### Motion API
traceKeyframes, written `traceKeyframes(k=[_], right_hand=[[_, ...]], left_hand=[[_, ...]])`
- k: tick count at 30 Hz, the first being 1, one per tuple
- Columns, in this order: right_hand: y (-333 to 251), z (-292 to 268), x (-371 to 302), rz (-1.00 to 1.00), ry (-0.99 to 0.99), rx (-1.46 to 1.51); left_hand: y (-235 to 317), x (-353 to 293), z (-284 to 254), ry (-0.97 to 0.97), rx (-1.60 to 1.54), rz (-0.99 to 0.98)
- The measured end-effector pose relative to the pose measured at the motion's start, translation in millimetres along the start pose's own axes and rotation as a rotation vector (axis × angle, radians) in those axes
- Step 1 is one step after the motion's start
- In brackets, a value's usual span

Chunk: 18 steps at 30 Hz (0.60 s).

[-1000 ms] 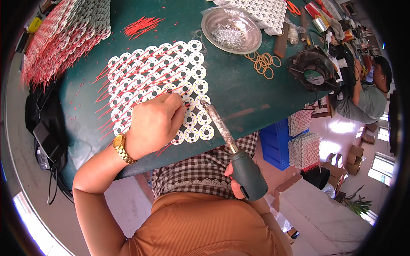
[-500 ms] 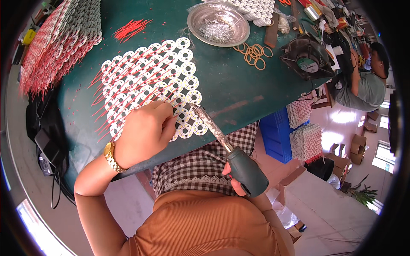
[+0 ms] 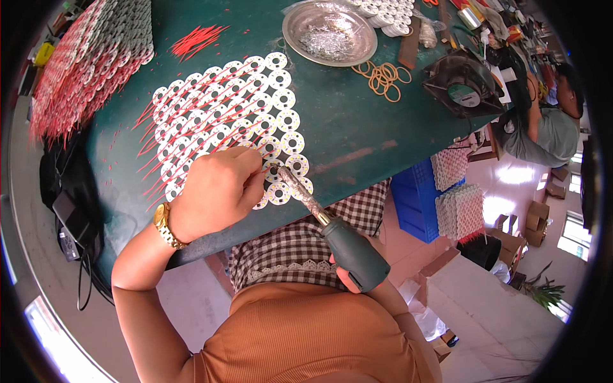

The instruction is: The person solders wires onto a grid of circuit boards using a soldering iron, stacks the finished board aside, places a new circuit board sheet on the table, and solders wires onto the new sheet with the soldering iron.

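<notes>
A sheet of white ring-shaped circuit boards (image 3: pixel 292 142) lies on the green table, with thin red wires (image 3: pixel 191 131) running slantwise over many of the rings. My left hand (image 3: pixel 220 188), a gold watch on its wrist, is closed in a pinch over the sheet's near part. A short red wire end shows at its fingertips, beside a ring in the near rows. My right hand (image 3: pixel 346 276) grips the dark green handle of a soldering iron (image 3: pixel 354 252). The iron's tip meets or hovers just over that same ring, close to my left fingertips; contact cannot be made out.
Beyond the sheet are a loose pile of red wires (image 3: pixel 196 42), a metal bowl (image 3: pixel 294 35) with silvery bits, rubber bands (image 3: pixel 386 80) and a black fan (image 3: pixel 463 86). Wired boards are stacked (image 3: pixel 96 64) far left. A blue crate (image 3: pixel 415 204) stands right; another person (image 3: pixel 549 131) sits beyond.
The soldering iron has moved left and slightly down, bringing its tip from the sheet's right edge to the ring by my left fingertips. My left hand stays nearly in place.
</notes>
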State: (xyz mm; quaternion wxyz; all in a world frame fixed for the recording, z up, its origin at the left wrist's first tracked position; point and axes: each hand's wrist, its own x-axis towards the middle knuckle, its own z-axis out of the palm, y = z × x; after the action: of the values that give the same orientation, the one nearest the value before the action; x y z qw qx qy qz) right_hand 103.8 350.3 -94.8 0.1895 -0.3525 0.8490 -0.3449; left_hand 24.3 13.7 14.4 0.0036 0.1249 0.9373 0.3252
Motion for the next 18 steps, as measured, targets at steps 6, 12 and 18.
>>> traceKeyframes(k=[6, 12, 18], right_hand=[[-28, -20, 23, -0.019, 0.179, 0.131], [-40, -36, 36, -0.078, 0.258, 0.213], [-56, -52, 43, 0.194, 0.164, 0.126]], left_hand=[[-2, -1, -2, -0.020, 0.036, 0.013], [-2, 0, 2, -0.006, 0.087, 0.063], [-3, -3, 3, 0.019, 0.109, 0.064]])
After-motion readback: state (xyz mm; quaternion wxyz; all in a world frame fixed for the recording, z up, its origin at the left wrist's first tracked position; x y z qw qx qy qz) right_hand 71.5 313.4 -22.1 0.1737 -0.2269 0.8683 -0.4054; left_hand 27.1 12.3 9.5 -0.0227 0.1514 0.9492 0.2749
